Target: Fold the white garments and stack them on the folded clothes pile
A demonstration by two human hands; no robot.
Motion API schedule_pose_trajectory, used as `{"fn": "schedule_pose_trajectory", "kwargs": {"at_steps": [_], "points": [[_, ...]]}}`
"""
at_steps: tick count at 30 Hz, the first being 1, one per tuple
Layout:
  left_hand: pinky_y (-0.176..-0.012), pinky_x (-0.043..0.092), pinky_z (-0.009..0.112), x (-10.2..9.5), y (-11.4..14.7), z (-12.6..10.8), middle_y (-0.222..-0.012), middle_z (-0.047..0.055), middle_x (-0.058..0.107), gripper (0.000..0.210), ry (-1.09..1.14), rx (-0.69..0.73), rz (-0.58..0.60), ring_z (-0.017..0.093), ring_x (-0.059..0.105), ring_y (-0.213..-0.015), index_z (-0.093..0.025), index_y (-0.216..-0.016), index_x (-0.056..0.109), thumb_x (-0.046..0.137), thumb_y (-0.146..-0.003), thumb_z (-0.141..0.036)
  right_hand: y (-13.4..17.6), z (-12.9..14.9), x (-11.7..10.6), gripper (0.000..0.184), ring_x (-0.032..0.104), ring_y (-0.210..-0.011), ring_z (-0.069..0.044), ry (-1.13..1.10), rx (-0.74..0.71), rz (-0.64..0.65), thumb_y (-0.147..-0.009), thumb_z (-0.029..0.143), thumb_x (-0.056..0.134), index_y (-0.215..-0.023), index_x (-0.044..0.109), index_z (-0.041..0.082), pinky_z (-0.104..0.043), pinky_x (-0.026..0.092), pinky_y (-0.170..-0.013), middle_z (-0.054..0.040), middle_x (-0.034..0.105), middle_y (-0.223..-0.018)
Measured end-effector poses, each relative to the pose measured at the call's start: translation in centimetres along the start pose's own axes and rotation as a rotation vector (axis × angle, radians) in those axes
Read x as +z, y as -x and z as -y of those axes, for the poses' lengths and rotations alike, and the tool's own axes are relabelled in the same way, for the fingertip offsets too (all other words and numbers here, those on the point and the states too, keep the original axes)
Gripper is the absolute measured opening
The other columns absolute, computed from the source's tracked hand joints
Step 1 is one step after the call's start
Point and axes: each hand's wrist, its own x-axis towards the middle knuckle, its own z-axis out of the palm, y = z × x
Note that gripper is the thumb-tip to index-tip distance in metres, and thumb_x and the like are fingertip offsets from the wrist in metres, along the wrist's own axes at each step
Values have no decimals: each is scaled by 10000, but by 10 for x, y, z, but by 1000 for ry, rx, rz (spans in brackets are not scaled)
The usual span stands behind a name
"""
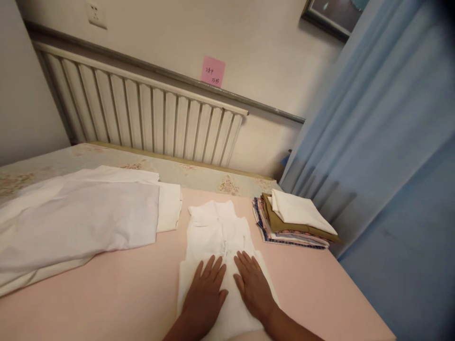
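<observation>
A white garment (216,232), likely a shirt with a collar at its far end, lies in a long narrow shape on the pink sheet (142,289). Its sides look folded inward along the middle. My left hand (206,293) rests palm down on its left half, fingers stretched out and spread. On the right half lies my right hand (254,284), also flat with the fingers extended. Neither hand grips the cloth. The garment's near end runs out of the bottom of the view, and my hands and forearms cover parts of it.
Several white garments (92,213) lie spread in layers at left. A stack of folded clothes (298,218), white on top, stands at right near a blue curtain (355,156). Behind the bed are a radiator (152,113) and a pink note (213,71) on the wall.
</observation>
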Motion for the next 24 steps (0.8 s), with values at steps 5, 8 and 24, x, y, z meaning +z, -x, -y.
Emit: {"fn": "schedule_pose_trajectory", "kwargs": {"at_steps": [5,8,24], "points": [[-1140,281,508,1,3,9,-1528,6,348,565,-32,-14,-59,259,293,-1411,-276,-1451,350,426,-898,-361,1,1,0,463,326,-1385,-247,3,-1,-18,-980,292,404,-1439,394,232,-497,322,-1125,-50,415,-1467],[-1133,289,495,4,5,17,-1526,16,351,555,-63,-36,-63,261,308,-1404,-255,-1449,358,404,-911,-380,0,1,-1,464,316,-1390,-243,1,-1,-10,-980,283,400,-1441,391,229,-492,316,-1130,-49,407,-1472],[-1135,271,495,3,2,33,-1484,71,420,532,-55,-171,-82,269,347,-1384,-198,-1408,438,366,-920,-397,1,1,-1,456,308,-1394,-234,5,-2,-16,-983,284,392,-1435,396,225,-487,318,-1129,-42,413,-1470]]}}
